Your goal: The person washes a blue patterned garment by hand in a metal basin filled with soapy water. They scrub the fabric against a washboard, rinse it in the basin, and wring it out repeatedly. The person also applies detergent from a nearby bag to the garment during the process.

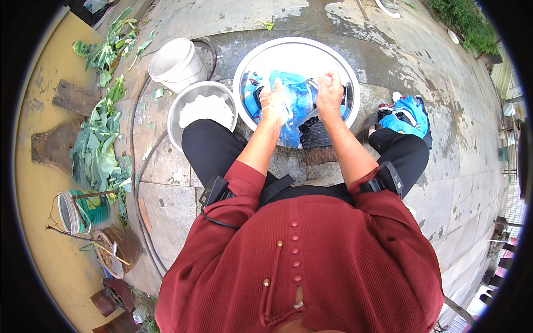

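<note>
A large metal basin [354,83] stands before me with wet blue cloth [297,100] and foamy water in it. My left hand [272,100] presses on the left part of the cloth, its fingers wet; it seems to grip a fold. Beside the cloth's right edge, my right hand [330,95] is raised with bent fingers, and whether it pinches a dark and white edge of fabric is unclear. A dark ridged washboard [318,135] leans into the near side of the basin, its wooden end [320,156] towards me.
A smaller metal bowl [177,104] with white contents and a white plastic bucket [175,62] stand at the left. Blue and dark clothes [406,116] lie by my right knee. Along the left wall are leafy greens [100,145], a hose [134,137] and a green bucket [93,210].
</note>
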Demonstrator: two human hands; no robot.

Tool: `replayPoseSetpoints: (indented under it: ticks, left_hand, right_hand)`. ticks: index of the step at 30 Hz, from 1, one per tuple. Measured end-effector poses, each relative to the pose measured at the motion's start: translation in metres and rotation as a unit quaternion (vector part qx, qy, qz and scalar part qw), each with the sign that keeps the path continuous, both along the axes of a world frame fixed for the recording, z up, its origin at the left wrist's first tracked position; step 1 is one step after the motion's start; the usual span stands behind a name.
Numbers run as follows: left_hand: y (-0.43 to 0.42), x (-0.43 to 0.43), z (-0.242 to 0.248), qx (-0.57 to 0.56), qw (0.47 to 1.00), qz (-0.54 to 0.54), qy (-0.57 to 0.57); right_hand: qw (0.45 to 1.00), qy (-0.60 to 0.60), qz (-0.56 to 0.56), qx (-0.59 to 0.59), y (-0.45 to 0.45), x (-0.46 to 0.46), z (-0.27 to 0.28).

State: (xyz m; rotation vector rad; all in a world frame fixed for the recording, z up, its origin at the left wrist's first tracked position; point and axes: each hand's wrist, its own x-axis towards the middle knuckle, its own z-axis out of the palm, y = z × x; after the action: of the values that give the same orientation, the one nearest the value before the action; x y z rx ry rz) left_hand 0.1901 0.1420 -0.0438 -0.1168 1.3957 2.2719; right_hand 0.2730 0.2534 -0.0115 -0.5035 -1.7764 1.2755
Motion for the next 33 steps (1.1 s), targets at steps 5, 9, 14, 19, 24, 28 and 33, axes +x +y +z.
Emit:
replayPoseSetpoints:
  ticks: [5,9,14,19,24,28,33]
  left_hand:
    - [-0.002,-0.005,-0.026,0.079,0.993,-0.065,-0.067]
    - [0.015,0.034,-0.019,0.086,0.967,-0.123,-0.207]
    - [-0.005,0.015,0.006,0.072,0.984,-0.105,-0.123]
    - [-0.003,0.03,-0.002,0.137,0.97,-0.115,-0.167]
    - [-0.005,0.01,-0.026,0.113,0.975,-0.113,-0.156]
    - [-0.01,0.011,-0.028,0.138,0.964,-0.132,-0.188]
    - [-0.004,0.03,-0.004,0.189,0.939,-0.217,-0.188]
  right_hand:
    - [0.903,-0.156,0.216,0.336,-0.058,0.001,0.024]
    - [0.886,-0.334,-0.098,0.308,-0.045,-0.024,0.031]
    - [0.917,-0.166,0.126,0.341,-0.055,-0.017,0.012]
    - [0.923,-0.284,0.007,0.261,-0.044,-0.023,0.007]
    - [0.932,-0.189,0.067,0.301,-0.045,-0.02,0.009]
    - [0.925,-0.156,0.103,0.331,-0.058,-0.011,-0.011]
    - [0.951,-0.308,-0.039,-0.016,0.046,-0.048,-0.062]
